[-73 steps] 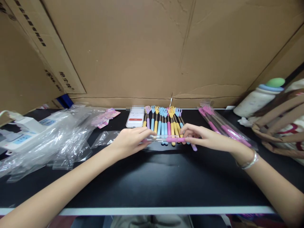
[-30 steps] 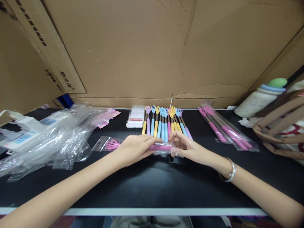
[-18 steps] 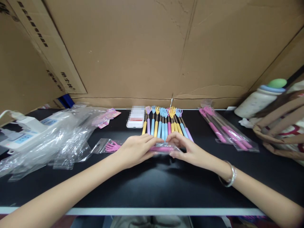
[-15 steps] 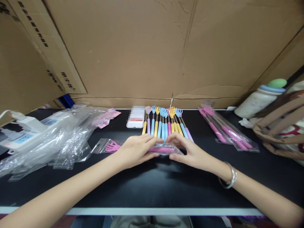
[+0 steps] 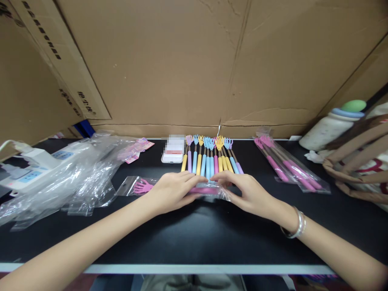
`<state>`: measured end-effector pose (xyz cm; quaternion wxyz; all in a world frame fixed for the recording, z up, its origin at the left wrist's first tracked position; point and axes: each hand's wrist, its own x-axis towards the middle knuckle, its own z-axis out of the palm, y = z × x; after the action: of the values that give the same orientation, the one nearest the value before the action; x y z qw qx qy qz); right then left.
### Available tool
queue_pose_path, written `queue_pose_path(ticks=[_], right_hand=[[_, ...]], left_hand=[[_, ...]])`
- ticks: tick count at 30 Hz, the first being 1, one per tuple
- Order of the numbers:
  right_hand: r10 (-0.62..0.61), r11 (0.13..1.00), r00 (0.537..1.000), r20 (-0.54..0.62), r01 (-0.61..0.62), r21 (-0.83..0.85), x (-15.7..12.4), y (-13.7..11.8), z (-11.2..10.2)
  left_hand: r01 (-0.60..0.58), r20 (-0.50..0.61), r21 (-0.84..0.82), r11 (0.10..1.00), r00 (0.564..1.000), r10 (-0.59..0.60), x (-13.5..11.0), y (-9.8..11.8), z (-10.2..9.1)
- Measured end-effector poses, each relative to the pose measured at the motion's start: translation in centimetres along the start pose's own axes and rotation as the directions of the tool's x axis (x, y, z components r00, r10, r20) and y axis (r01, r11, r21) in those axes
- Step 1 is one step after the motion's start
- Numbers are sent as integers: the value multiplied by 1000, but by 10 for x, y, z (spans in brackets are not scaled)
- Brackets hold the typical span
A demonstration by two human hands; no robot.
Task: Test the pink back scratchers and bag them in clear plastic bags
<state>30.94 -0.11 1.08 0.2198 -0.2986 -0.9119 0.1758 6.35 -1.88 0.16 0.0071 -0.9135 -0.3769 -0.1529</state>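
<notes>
A pink back scratcher lies crosswise on the black table inside a clear plastic sleeve; its claw end sticks out to the left of my hands. My left hand rests on the middle of the sleeve, fingers curled over it. My right hand grips the sleeve's right end, where the pink handle shows between the two hands. Just behind my hands lies a row of several loose back scratchers in yellow, blue, purple and pink.
A pile of clear bags and a white power strip sit at left. A phone lies behind. Bagged pink scratchers lie at right, next to a bottle and a basket. Cardboard walls close the back.
The pink scratcher has slid leftward into the clear sleeve, its claw now poking out left of my left hand. My right hand moved in from the right to the sleeve's right end.
</notes>
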Motion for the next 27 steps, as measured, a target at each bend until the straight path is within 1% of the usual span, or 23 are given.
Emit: queue_pose_path(ticks=[4, 9, 14, 17, 21, 24, 27], right_hand=[[-46, 998, 999, 6, 46, -36, 0, -4, 0], [-47, 996, 998, -41, 44, -74, 2, -3, 5], [-105, 989, 992, -71, 98, -107, 1, -3, 0], [-158, 968, 984, -81, 138, -209, 2, -3, -5], [-236, 907, 968, -87, 188, -377, 4, -4, -8], [-266, 887, 960, -90, 207, -412, 4, -3, -8], [-270, 897, 958, -95, 214, -386, 3, -2, -9]], left_hand=[[6, 26, 23, 1000, 1000, -7, 0, 1, 0], [19, -10, 33, 999, 1000, -19, 0, 2, 0], [12, -23, 80, 997, 1000, -10, 0, 2, -1], [11, -11, 103, 995, 1000, -9, 1, 1, -1], [13, -7, 113, 993, 1000, -12, 0, 1, -3], [-7, -40, 156, 988, 999, 14, 1, 0, -6], [-44, -105, 237, 971, 992, 71, 2, 0, -9]])
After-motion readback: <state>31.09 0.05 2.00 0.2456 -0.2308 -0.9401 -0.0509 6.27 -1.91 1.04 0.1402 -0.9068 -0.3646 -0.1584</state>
